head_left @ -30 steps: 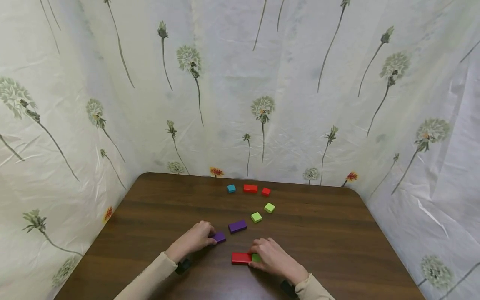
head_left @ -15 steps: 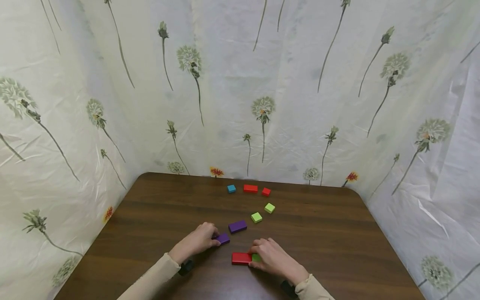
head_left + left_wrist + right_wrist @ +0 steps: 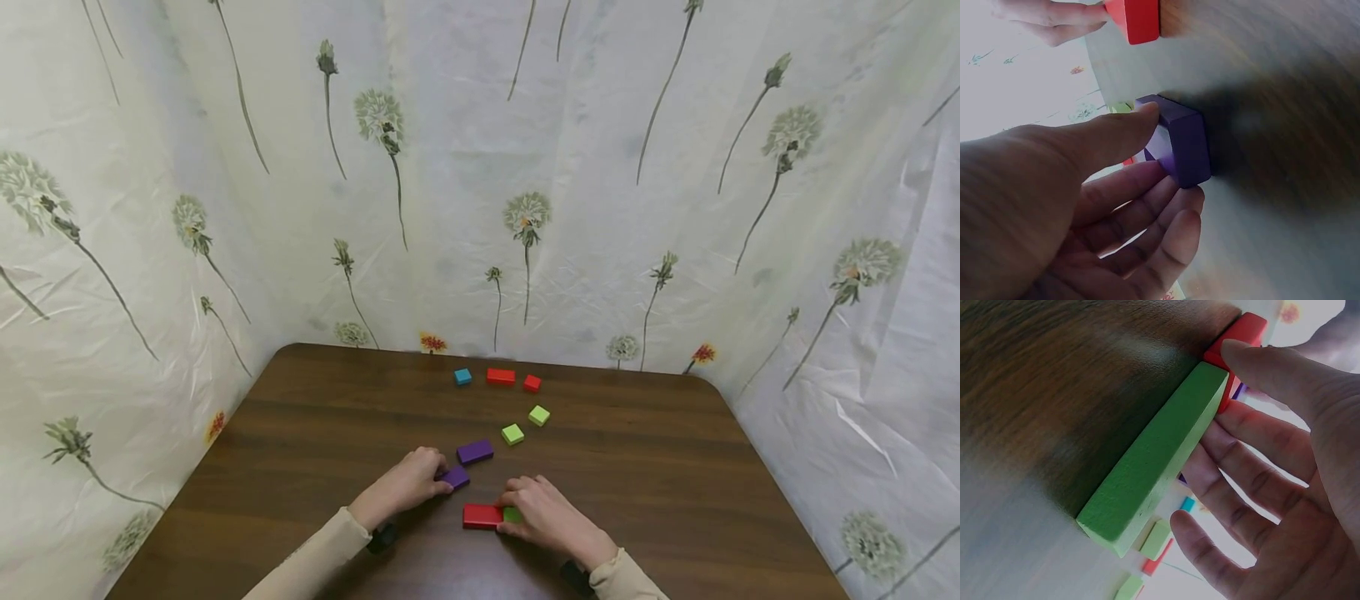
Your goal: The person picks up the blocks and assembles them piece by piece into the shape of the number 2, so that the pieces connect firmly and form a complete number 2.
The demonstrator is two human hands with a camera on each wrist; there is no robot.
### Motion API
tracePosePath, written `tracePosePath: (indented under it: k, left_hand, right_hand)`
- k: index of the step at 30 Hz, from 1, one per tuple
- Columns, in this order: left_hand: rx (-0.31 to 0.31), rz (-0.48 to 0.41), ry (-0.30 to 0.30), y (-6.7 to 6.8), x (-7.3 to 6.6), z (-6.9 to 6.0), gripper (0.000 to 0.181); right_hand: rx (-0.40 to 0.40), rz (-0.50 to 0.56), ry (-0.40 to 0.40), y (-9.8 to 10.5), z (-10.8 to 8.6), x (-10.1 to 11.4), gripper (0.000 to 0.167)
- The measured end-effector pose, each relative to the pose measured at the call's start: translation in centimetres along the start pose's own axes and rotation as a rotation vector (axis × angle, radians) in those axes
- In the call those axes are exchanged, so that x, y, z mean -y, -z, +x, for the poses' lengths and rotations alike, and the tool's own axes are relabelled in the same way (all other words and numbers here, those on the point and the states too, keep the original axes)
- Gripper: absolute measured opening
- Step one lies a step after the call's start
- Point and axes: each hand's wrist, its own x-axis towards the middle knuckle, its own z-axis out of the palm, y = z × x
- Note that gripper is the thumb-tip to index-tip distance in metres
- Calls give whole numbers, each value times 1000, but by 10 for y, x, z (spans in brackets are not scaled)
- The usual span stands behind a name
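My left hand (image 3: 407, 483) pinches a purple block (image 3: 456, 477) between thumb and fingers; the left wrist view shows this purple block (image 3: 1188, 140) on the table. Just behind it lies a second purple block (image 3: 475, 452). My right hand (image 3: 551, 518) grips around the joint of a red block (image 3: 482, 517) and a green block (image 3: 512, 515), which lie end to end. In the right wrist view the thumb is on the red block (image 3: 1249, 331), and the long green block (image 3: 1154, 453) extends past the fingers.
Two light green blocks (image 3: 513, 434) lie behind the hands. Farther back, near the table's rear edge, are a blue block (image 3: 462, 377), a red block (image 3: 501, 377) and a small red block (image 3: 532, 383). A flower-patterned curtain (image 3: 450, 208) surrounds the table (image 3: 315, 417).
My left hand has slid the purple block to the right, closer to the red block. The right hand and the blocks at it stay in place.
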Motion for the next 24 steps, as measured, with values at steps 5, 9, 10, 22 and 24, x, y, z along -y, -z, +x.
tracePosePath:
  k: [5, 9, 10, 22, 24]
  left_hand:
    - [6, -12, 12, -4, -4, 3, 18]
    - [9, -41, 27, -6, -7, 7, 25]
    - [10, -51, 33, -7, -8, 7, 27]
    - [-7, -112, 96, -13, -17, 14, 32]
    - [-11, -104, 104, -14, -18, 15, 33]
  right_hand:
    - [8, 3, -4, 0, 0, 0, 26]
    - [8, 5, -4, -1, 0, 0, 26]
    - [7, 7, -3, -1, 0, 0, 26]
    - [3, 4, -2, 0, -1, 0, 26]
    - [-6, -1, -1, 0, -1, 0, 26]
